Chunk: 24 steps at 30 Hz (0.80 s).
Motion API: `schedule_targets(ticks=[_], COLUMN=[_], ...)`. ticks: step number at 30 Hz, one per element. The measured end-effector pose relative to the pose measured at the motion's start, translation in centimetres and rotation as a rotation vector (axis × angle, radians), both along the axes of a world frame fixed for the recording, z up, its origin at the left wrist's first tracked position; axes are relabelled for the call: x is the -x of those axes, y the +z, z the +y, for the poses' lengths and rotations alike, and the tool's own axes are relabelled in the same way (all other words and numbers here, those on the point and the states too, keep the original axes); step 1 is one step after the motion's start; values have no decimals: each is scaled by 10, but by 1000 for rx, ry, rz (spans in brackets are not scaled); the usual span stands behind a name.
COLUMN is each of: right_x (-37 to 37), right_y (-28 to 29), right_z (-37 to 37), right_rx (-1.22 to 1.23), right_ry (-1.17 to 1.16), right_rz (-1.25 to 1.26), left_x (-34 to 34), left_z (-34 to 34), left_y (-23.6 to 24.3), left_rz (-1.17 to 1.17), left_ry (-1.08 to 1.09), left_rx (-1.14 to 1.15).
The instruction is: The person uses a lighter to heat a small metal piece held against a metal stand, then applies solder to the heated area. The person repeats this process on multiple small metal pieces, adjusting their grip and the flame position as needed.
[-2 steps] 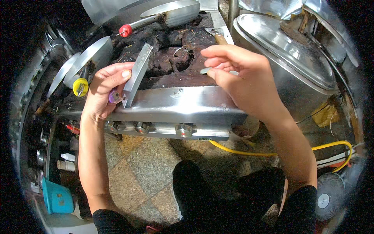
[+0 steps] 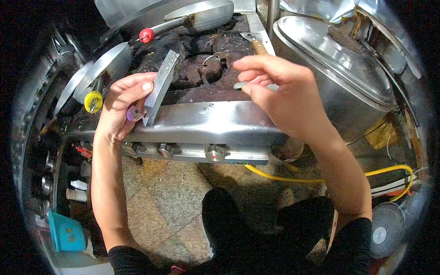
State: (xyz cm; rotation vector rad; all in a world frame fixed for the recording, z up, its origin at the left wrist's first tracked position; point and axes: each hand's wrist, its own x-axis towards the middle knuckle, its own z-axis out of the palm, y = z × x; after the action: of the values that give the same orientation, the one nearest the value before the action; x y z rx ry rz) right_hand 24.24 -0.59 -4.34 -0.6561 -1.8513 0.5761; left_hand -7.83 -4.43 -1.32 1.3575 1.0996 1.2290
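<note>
My left hand is closed round a long, narrow steel strip with a bent edge, held slanting over the front edge of the stove. The thumb presses on its face. A small purple, see-through end of something sticks out below the fingers of the same hand; its kind is hard to tell. To the right, my right hand pinches a small, flat, greyish piece between thumb and fingers, apart from the strip. Both hands are above the blackened stove top.
Behind my hands lie a pan with a red-ended handle and a wooden-handled knife. Pans, one with a yellow handle end, stand left. A large lidded pot is right. Below are stove knobs and a yellow hose.
The view has shifted very slightly. My right hand has moved a little to the left with the small piece; both hands keep their hold.
</note>
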Motion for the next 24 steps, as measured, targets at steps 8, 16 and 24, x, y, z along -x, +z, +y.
schedule_targets(ticks=[8,16,24], right_x=[-1,0,-9], right_y=[-8,-12,-6], right_z=[4,6,-2], right_rx=[-237,-278,-299], right_ry=[-25,12,-106], right_rz=[-95,-71,-99], left_x=[-8,-8,-16], left_z=[-5,-7,-14], left_y=[1,-4,-2], left_rz=[5,120,186], left_ry=[38,111,104], left_rx=[-12,-61,-136])
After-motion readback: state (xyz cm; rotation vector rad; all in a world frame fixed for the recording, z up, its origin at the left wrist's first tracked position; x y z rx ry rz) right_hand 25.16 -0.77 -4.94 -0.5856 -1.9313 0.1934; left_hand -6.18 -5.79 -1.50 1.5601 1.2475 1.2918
